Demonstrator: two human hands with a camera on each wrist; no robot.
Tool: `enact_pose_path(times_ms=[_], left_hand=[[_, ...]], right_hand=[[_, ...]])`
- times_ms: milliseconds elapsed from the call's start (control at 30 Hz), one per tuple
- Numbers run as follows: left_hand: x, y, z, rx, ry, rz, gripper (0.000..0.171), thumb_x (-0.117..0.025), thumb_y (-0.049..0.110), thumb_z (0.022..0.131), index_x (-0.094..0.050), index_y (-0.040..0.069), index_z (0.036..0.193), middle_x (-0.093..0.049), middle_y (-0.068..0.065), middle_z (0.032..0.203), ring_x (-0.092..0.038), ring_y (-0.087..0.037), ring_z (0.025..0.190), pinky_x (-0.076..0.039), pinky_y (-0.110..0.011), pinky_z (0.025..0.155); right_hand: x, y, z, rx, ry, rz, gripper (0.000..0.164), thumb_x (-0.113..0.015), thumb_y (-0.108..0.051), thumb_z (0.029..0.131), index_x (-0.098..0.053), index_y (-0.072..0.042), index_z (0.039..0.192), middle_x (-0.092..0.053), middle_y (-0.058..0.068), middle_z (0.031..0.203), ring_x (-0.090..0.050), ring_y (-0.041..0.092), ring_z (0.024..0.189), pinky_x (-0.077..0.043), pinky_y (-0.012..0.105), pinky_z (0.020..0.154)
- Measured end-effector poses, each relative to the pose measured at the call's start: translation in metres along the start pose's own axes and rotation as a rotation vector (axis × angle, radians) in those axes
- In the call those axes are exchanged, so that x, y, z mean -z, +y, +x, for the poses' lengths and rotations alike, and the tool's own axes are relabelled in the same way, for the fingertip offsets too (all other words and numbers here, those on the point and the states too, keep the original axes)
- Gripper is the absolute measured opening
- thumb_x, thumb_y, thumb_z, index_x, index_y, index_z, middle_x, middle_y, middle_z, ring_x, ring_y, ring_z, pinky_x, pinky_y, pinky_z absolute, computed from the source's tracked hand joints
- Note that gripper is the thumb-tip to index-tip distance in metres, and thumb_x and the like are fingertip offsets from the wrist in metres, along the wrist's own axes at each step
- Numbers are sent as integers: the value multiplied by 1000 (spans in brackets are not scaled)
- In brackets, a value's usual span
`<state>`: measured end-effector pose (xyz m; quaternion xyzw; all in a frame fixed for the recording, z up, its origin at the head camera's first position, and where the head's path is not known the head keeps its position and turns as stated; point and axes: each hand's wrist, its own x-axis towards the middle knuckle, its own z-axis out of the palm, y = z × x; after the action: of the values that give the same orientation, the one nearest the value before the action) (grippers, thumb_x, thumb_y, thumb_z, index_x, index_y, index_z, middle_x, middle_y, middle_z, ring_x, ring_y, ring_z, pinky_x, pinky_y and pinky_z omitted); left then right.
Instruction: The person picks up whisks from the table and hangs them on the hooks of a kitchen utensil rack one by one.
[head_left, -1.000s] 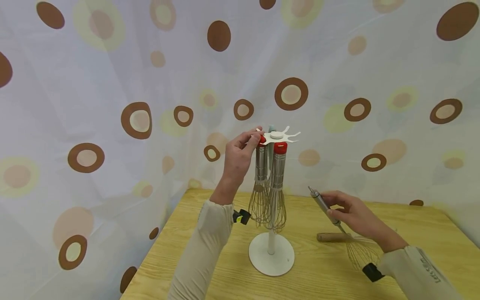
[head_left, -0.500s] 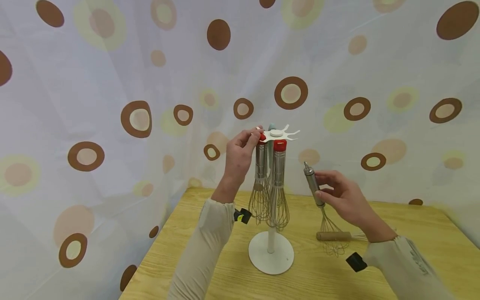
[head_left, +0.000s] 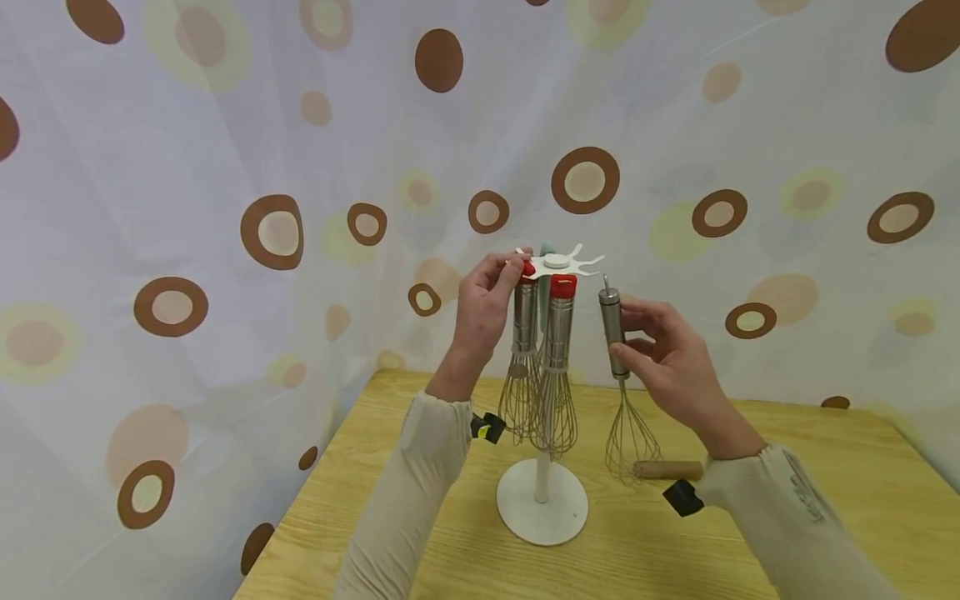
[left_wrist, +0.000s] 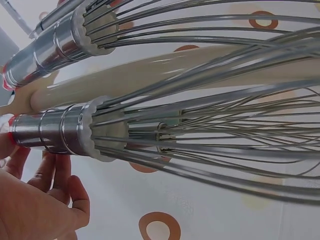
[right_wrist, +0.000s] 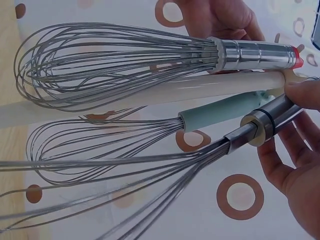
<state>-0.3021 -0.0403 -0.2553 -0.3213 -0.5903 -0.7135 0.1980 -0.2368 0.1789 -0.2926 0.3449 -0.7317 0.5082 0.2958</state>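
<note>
A white rotating rack (head_left: 556,262) with forked arms stands upright on a round base (head_left: 542,521). Two steel-handled whisks with red ends hang from it; the left one (head_left: 524,321) is beside the nearer one (head_left: 558,333). A whisk with a pale teal handle (right_wrist: 215,112) hangs behind them. My left hand (head_left: 482,308) pinches the left whisk's red end at the rack arm. My right hand (head_left: 667,354) grips a slim steel whisk (head_left: 612,321) by its handle, wires down, its hanging loop just right of the rack's arms.
On the wooden table (head_left: 420,500), right of the base, lies a whisk with a wooden handle (head_left: 670,470). A dotted curtain (head_left: 300,133) hangs behind and to the left of the table.
My right hand has lifted the slim steel whisk up and left toward the rack, turning it from slanted to nearly upright. My left hand stays at the red end.
</note>
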Motion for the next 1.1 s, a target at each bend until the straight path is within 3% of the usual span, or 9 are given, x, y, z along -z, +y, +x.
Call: enact_pose_path(times_ms=[200,567,800,1100], left_hand=[[-1,0,1,7,7,-10,24,-50,10,99,-60,-10,108,-59,-19,124,-51,-15,121,-42,-30,98],[-1,-1,1,3,-1,-12,25,-51,12,99,-60,-10,109,-60,-19,123,-52,-16,120,-42,-30,98],[0,-1,3,16,-15,3,26,-50,13,99,-60,-9,109,-59,-18,124,-50,-15,122,-40,-28,99],[3,-3,6,40,-69,-2,28,-49,15,100,-60,-8,112,-57,-17,128,-47,-14,125,-37,-27,102]], right_hand=[[-4,-2,7,-14,36,-29,52,-61,24,78,-49,7,126,-54,-3,113,-57,10,96,-49,16,78],[-10,-4,9,-60,22,-80,50,-64,18,79,-48,5,125,-54,6,108,-56,7,93,-49,15,76],[-15,2,10,-35,15,-22,54,-65,22,76,-47,6,125,-56,14,105,-58,9,92,-52,18,74],[-18,7,7,-27,-2,-33,57,-65,21,77,-45,4,127,-56,15,105,-57,8,93,-51,17,74]])
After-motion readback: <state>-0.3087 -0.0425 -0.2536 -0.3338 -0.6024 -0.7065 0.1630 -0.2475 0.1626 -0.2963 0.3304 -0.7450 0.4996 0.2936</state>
